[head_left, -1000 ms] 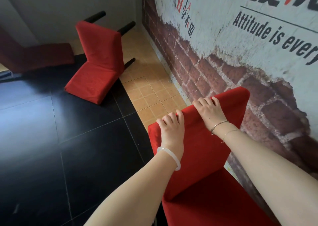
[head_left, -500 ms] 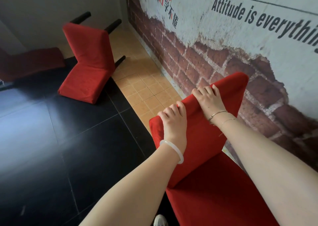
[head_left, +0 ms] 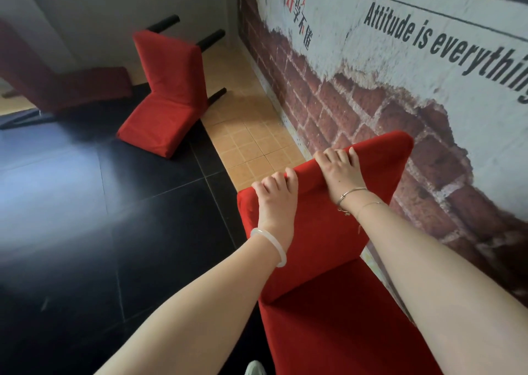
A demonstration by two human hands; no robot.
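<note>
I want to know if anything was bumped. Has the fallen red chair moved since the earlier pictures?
No. The fallen red chair still lies at the edge between the black floor and the tan tiles; only the camera shifted.

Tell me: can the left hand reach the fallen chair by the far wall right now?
Probably not. The left hand grips the backrest of the near chair, and the fallen chair lies far off across the floor.

Chair [head_left: 328, 231] matt cloth; floor [head_left: 71, 203] glossy.
</note>
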